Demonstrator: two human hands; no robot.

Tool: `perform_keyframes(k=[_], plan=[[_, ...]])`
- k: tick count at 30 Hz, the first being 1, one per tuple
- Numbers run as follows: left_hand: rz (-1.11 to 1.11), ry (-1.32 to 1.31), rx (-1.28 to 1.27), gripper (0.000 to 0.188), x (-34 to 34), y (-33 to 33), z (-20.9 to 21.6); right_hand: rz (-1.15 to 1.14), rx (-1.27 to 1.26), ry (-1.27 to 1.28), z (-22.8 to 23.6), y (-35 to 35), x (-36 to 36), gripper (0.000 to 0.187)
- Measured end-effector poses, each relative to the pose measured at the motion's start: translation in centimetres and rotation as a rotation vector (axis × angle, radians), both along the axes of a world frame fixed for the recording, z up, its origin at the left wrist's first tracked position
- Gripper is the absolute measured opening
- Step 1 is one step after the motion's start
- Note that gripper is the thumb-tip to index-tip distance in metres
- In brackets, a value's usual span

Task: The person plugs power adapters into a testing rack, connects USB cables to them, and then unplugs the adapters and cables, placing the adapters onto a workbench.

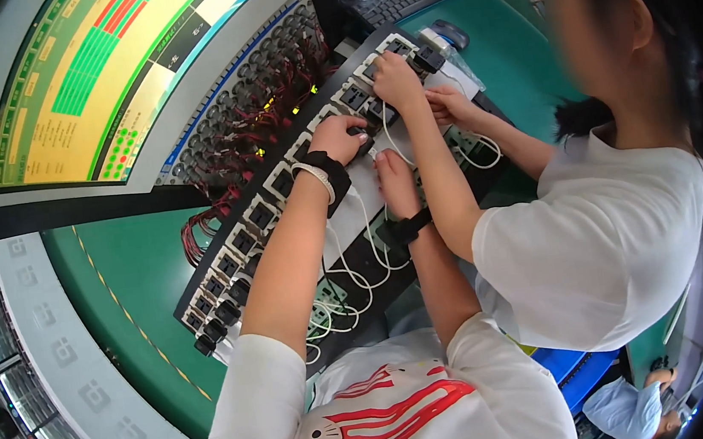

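Green test bench; socket rack (pixel 279 184) under both hands. Left hand (pixel 341 137) closed on black plug (pixel 362 137); right hand (pixel 394 176) flat on white cables (pixel 357 270). Risk: snagging co-worker's hand (pixel 395 78), just beyond.

One screen (pixel 110 78) fills the upper left, a wide panel in a pale grey frame, tilted and bent by the lens. Its face is mostly yellow, with a block of green bars near the middle, a few red bars above them, a dark strip running across, white patches, and a cluster of green dots at the lower edge. It stands behind the socket board, above the green tabletop (pixel 130 277). No packages or signs can be made out.
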State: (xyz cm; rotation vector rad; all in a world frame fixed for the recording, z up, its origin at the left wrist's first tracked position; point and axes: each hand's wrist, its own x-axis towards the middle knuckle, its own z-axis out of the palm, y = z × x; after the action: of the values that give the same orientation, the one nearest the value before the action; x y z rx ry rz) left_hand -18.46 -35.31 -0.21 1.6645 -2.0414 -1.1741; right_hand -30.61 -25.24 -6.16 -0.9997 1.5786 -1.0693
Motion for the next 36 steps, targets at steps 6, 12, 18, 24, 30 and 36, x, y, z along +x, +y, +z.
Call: perform_keyframes(k=[6, 12, 18, 24, 30, 36], plan=[[0.023, 0.057, 0.02, 0.029, -0.8, 0.7, 0.0, 0.078, -0.015, 0.005, -0.8, -0.3, -1.4, 0.028], [0.014, -0.05, -0.087, 0.024, -1.7, 0.8, 0.0, -0.009, -0.02, 0.165, -0.9, -1.4, -0.2, 0.027], [0.123, 0.037, -0.518, 0.055, -2.0, 10.4, 2.8, 0.063, -0.354, 0.385, 2.8, 2.9, 0.3, 0.028], [0.164, 0.332, -0.095, 0.032, 11.6, 34.3, 8.1, 0.465, -0.18, 0.295, 11.1, 11.2, 7.4, 0.032], [0.21, 0.038, 0.05, 0.021, 17.4, 43.0, 8.3, 0.617, -0.027, 0.69, 7.7, 8.2, 15.2, 0.068], [0.365, 0.052, -0.294, 0.039, 14.0, 37.7, 10.3, 0.736, -0.11, 0.394, 11.1, 13.0, 14.1, 0.06]])
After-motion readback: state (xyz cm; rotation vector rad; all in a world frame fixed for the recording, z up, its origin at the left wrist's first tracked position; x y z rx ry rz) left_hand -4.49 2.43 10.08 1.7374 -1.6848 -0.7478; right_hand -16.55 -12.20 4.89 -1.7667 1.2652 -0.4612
